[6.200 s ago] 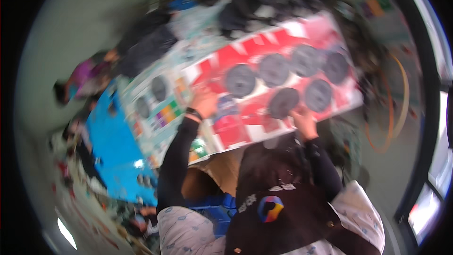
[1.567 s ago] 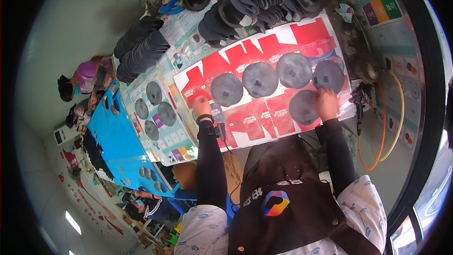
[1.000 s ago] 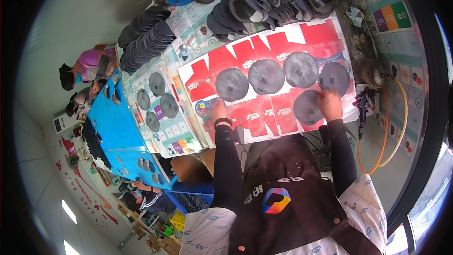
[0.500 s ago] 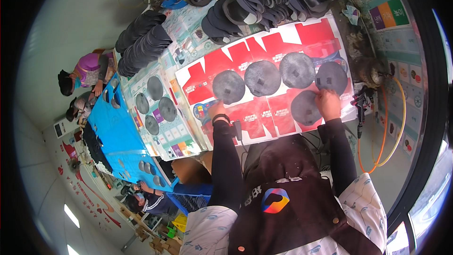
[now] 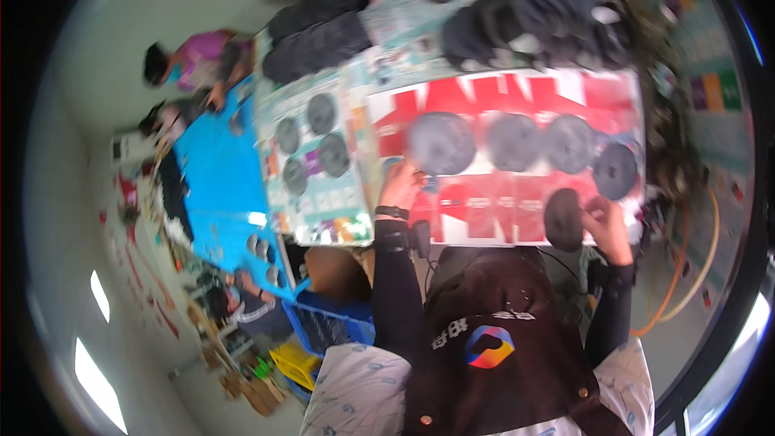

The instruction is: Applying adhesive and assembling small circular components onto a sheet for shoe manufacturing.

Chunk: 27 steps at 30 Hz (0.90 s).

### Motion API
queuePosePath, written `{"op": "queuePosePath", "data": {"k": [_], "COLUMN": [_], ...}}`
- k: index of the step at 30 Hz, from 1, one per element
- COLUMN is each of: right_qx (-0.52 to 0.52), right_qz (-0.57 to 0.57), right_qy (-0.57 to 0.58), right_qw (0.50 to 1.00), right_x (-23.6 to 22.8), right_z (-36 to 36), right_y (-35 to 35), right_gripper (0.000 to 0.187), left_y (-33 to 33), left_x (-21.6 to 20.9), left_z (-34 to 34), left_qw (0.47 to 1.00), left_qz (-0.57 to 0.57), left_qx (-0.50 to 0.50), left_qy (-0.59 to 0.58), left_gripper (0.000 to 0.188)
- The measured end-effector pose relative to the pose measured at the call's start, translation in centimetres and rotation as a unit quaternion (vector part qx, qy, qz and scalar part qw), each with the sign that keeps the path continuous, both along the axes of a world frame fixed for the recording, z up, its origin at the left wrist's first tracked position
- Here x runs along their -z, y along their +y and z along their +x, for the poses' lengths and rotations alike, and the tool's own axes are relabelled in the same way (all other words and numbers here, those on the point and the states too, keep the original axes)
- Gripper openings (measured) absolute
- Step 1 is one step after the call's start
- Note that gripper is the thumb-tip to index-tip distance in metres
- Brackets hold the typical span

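At the near edge of the tabletop (image 5: 408, 64), over red-and-white sheeting (image 5: 464, 222), the right hand (image 5: 609, 230) has its grip on a dark disc (image 5: 562, 220); blur hides whether the left hand (image 5: 399, 187) holds the grey disc (image 5: 441, 144) beside it. Co-workers (image 5: 200, 63) line a blue tabletop (image 5: 218, 169) leftward.

Head-worn fisheye cam, L of side-by-side pair, looks down over the apron (image 5: 452, 307) at the nearby work surface (image 5: 408, 69); left hand (image 5: 401, 186) and right hand (image 5: 607, 228) close, blue surface (image 5: 218, 161) farther off, L. Pic blurred, exact tilt approx.
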State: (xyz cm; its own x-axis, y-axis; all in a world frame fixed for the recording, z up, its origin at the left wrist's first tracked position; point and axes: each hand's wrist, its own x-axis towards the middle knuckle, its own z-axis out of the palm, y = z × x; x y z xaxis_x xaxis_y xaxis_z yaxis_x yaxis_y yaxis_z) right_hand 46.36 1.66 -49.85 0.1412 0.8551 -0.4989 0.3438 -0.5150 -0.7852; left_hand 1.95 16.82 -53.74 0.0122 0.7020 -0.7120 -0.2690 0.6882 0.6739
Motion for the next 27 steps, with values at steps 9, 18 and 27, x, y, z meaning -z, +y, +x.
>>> {"op": "queuePosePath", "data": {"k": [9,18,27], "right_qx": [-0.077,-0.203,-0.094], "right_qz": [0.076,0.139,0.104], "right_qy": [-0.017,0.233,0.072], "right_qw": [0.994,0.941,0.987], "right_x": [-4.4,-2.1,13.6], "right_z": [-17.5,-51.4,-63.9], "right_y": [5.4,9.2,9.6], "right_gripper": [0.011,0.011,0.019], "left_y": [-9.1,-15.5,-14.8], "left_x": [0.5,9.9,13.6], "left_z": [-27.1,-55.7,-60.7], "left_qw": [0.982,0.9,0.908], "left_qz": [0.034,0.03,0.075], "left_qx": [-0.093,-0.171,-0.172], "left_qy": [0.161,0.399,0.373], "left_gripper": [0.029,0.017,0.023]}}
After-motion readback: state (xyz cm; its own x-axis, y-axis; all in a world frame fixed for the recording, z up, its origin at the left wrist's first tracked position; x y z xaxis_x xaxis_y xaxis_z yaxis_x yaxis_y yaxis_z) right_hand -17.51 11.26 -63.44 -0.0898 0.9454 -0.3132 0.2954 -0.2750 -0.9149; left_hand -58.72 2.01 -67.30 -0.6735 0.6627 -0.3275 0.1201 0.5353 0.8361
